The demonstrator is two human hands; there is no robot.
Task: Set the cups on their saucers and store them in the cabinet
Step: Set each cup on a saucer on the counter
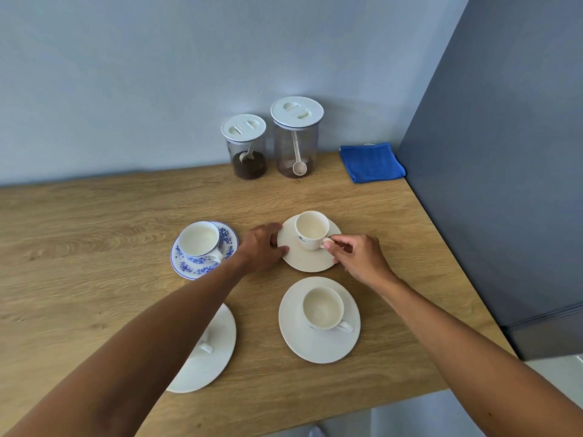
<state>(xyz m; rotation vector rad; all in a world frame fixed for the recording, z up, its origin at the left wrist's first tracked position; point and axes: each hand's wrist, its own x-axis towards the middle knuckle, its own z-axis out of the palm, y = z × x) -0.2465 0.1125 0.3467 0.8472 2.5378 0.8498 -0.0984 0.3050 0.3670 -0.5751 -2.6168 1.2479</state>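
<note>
Forearms crossing the wooden counter [94, 234], my right hand [359, 260] pinches the small cream cup's [310, 230] handle while my left hand [263, 247] grips its plain cream saucer [303, 261]; best kept level together.

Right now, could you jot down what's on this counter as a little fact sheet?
surface: wooden counter
cup sets: four cups, each on a saucer
patterned set: blue floral cup
left hand: grips plain saucer at its rim
right hand: pinches white cup by its handle
at the wall: two lidded jars with scoops, folded blue cloth

Home kitchen — coffee jars [244, 146], wooden counter [94, 241]
</note>
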